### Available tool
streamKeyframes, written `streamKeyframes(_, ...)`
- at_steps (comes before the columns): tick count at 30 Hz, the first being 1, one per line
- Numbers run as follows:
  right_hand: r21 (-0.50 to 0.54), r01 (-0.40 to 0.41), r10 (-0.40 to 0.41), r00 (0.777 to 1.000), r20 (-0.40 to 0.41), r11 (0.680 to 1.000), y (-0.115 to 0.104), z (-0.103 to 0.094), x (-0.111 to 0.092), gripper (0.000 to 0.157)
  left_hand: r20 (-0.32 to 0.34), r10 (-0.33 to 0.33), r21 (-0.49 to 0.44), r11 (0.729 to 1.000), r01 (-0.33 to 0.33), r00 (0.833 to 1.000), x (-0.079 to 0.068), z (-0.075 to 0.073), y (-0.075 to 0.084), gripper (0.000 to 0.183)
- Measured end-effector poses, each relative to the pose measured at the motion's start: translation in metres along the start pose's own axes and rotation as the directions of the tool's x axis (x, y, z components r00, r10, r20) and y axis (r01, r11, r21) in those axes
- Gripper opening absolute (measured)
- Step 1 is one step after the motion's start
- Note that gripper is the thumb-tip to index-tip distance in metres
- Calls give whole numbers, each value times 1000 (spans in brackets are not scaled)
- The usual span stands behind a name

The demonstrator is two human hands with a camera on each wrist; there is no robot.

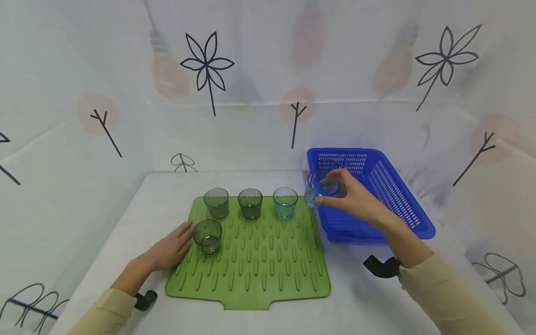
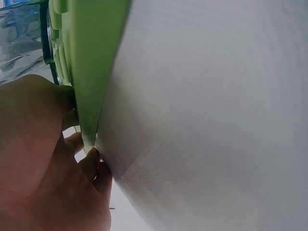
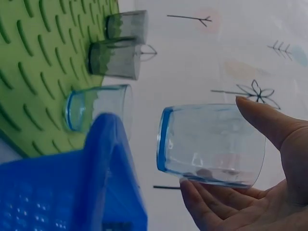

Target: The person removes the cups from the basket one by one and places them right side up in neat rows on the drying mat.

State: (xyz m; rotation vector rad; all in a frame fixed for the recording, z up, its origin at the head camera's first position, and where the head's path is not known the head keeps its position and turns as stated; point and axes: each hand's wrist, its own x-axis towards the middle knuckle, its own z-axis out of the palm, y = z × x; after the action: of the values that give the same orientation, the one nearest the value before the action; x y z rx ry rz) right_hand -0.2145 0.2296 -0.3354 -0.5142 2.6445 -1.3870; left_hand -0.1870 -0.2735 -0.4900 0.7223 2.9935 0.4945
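Observation:
My right hand (image 1: 356, 197) holds a clear blue-tinted glass (image 3: 211, 144) between thumb and fingers, raised beside the left rim of the blue basket (image 1: 402, 200). In the right wrist view its thick blue base points the same way as those of the standing glasses. A ribbed green drying mat (image 1: 264, 260) lies on the table. Along its back edge stand two smoky grey glasses (image 1: 216, 203) and a blue-tinted glass (image 1: 285, 203). Nearer its left edge is another grey glass (image 1: 208, 237). My left hand (image 1: 173, 246) rests at the mat's left edge, fingers extended next to that glass.
The basket stands to the right of the mat, its perforated walls sloping outward; a dark glass (image 1: 328, 165) shows at its back left corner. Behind the white table (image 1: 138, 204) hangs a white curtain (image 1: 251, 135) with line drawings of plants.

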Motion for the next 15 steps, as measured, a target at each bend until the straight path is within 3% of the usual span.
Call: streamKeyframes(15,64,93,-97,993,61,994,0,47,8,74,25,-29,19,999,29,999,0,-5,6,50)
